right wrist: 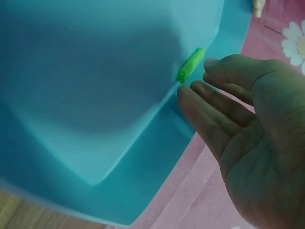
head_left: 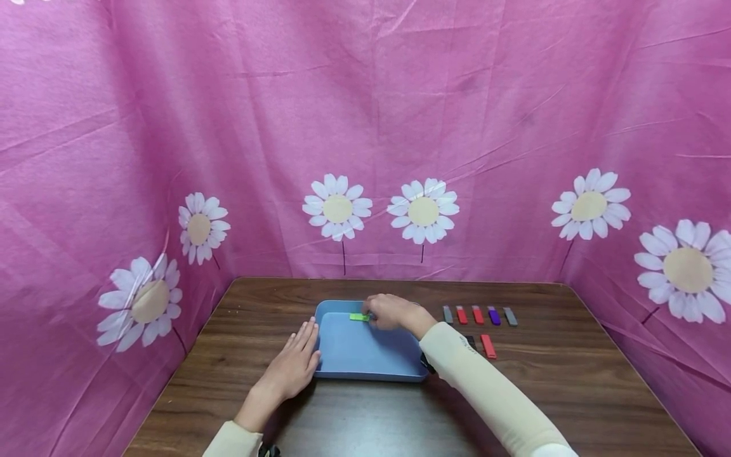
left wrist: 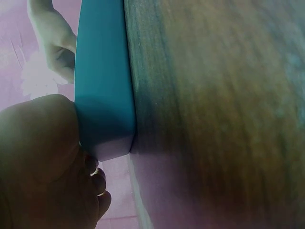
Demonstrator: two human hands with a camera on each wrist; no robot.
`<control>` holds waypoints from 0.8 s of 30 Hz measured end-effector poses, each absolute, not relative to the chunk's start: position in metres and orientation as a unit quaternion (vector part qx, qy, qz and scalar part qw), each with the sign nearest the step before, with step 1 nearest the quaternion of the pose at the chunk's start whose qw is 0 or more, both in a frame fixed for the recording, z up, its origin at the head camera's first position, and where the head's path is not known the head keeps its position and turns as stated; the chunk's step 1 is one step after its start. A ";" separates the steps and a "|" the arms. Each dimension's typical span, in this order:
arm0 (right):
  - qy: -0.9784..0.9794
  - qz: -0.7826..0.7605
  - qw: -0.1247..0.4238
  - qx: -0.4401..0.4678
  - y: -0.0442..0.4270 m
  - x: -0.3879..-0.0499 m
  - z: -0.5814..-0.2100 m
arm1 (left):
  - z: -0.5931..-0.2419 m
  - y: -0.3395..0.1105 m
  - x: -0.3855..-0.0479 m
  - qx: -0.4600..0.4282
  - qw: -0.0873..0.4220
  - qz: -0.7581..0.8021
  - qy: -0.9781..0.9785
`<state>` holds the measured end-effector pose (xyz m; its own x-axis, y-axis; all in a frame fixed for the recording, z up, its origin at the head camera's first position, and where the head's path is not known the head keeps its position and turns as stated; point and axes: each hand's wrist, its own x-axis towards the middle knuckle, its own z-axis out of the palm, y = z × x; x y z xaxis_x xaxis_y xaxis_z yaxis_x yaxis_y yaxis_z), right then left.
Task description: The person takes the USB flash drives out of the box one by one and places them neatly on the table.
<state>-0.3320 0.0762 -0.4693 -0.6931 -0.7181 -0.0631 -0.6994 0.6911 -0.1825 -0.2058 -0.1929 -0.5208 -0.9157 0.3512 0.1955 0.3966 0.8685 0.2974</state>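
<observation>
A light-blue tray (head_left: 365, 349) lies on the wooden table. Near its far wall, on the floor, is a small bright-green oblong piece (head_left: 358, 317), also visible in the right wrist view (right wrist: 191, 65); its exact kind cannot be told. My right hand (head_left: 391, 312) reaches over the tray beside this piece. In the right wrist view the right hand (right wrist: 252, 105) has loosely bent fingers, with thumb and fingertips apart close to the green piece. My left hand (head_left: 294, 365) rests with extended fingers against the tray's left wall, its palm side touching the tray (left wrist: 105, 76) in the left wrist view.
Right of the tray stands a row of small oblong pieces with paler ends, among them a purple one (head_left: 493, 316) and a grey one (head_left: 511, 317). Nearer lie a red piece (head_left: 488, 346) and a black one (head_left: 471, 341), partly behind the right sleeve. A pink flowered curtain (head_left: 377, 127) surrounds the table.
</observation>
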 end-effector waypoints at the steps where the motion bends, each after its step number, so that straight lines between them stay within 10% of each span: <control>1: 0.918 -0.065 0.067 -0.386 0.076 -0.332 -0.470 | -0.522 -0.194 -0.206 -0.198 0.071 -0.169 -0.963; 24: 0.902 -0.069 0.086 -0.417 0.068 -0.328 -0.469 | -0.506 -0.188 -0.203 -0.180 0.029 -0.166 -0.969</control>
